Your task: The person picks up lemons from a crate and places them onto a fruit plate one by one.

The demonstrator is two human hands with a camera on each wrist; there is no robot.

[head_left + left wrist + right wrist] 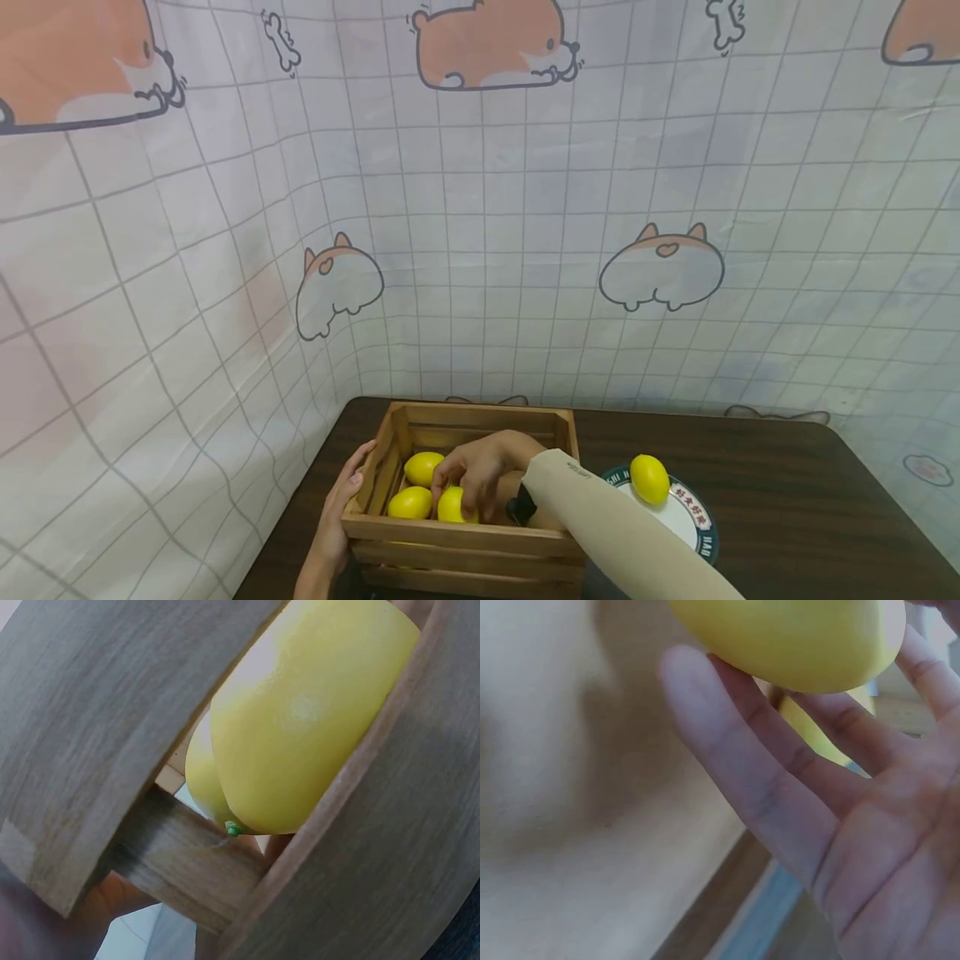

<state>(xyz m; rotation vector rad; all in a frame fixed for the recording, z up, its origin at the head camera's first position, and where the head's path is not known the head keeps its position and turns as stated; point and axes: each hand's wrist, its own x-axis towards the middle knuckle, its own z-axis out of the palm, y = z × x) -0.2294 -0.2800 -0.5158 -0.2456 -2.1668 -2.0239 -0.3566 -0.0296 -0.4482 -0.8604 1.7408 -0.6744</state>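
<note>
Inside the wooden crate my right hand grips a yellow lemon with its fingers around it. The right wrist view shows that lemon against the fingertips, with the little finger held off it. Two more lemons, a rear one and a front one, lie at the crate's left end. My left hand rests along the outside of the crate's left end, fingers fairly straight. Through the slats, the left wrist view shows a lemon up close, with another partly behind it.
Right of the crate, a white plate with a dark green patterned rim carries one lemon. The right forearm partly covers this plate. Crate and plate stand on a dark wooden table, with a printed grid curtain behind and at left.
</note>
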